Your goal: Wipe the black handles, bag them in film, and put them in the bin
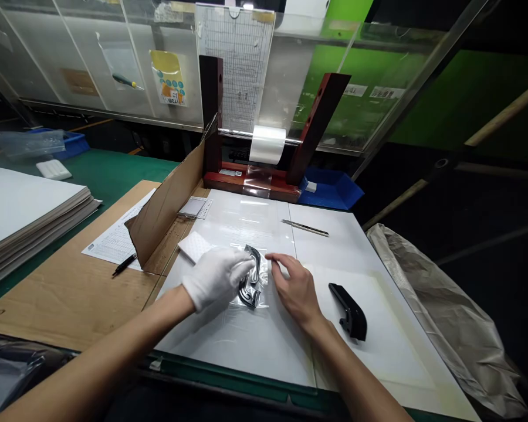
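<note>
My left hand (220,276), in a white glove, is over the middle of the white work sheet. Its fingers are drawn together at the edge of a shiny black curved piece (256,264) on clear film; what they grip, if anything, is hidden. Just below lies a second black curved shape (249,296) with clear plastic around it. My bare right hand (295,288) is to the right of these pieces. Its fingers are curled, thumb close to the index finger, and anything between them is too small to make out. A black angled plastic part (349,313) lies farther right, apart from both hands.
Behind stands a dark red stand with a film roll (267,145). Tweezers (305,227) lie on the sheet. A cardboard divider (169,202), a pen (124,265) and stacked boards (30,211) are at left. A blue tray (334,189) sits at back right.
</note>
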`<state>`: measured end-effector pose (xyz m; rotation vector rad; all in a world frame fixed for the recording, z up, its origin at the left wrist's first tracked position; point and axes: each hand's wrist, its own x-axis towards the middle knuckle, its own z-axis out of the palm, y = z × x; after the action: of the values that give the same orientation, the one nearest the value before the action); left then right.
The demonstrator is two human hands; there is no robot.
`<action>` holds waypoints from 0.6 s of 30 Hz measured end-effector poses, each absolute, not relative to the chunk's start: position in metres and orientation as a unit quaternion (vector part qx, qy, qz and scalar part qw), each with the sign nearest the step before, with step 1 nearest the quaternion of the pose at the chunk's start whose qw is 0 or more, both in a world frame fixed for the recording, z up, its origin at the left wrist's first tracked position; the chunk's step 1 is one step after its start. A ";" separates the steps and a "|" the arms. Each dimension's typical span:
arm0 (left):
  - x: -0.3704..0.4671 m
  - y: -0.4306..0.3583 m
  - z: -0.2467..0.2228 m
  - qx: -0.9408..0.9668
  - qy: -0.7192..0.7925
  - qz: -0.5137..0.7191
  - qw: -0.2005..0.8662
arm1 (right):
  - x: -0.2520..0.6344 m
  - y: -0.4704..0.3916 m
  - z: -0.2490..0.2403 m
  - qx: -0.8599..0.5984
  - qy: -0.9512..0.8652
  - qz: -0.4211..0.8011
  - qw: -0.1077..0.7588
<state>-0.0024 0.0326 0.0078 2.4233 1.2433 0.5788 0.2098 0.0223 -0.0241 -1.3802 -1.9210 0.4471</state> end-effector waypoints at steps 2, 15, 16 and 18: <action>0.016 0.038 -0.002 0.849 0.465 0.185 0.170 | 0.197 0.038 -0.033 -0.555 -0.741 0.167 0.339; 0.032 0.001 -0.018 0.847 0.489 0.121 0.168 | 0.193 0.055 -0.056 -0.494 -0.822 0.141 0.245; 0.028 -0.017 -0.021 0.848 0.485 0.122 0.173 | 0.194 0.057 -0.055 -0.488 -0.826 0.136 0.248; 0.014 -0.059 -0.029 0.816 0.497 0.145 0.258 | 0.198 0.055 -0.054 -0.483 -0.828 0.127 0.256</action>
<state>0.0142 -0.0586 -0.0295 2.2124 1.3483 0.3921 0.1981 0.0548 -0.0541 -1.3100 -2.2472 0.3454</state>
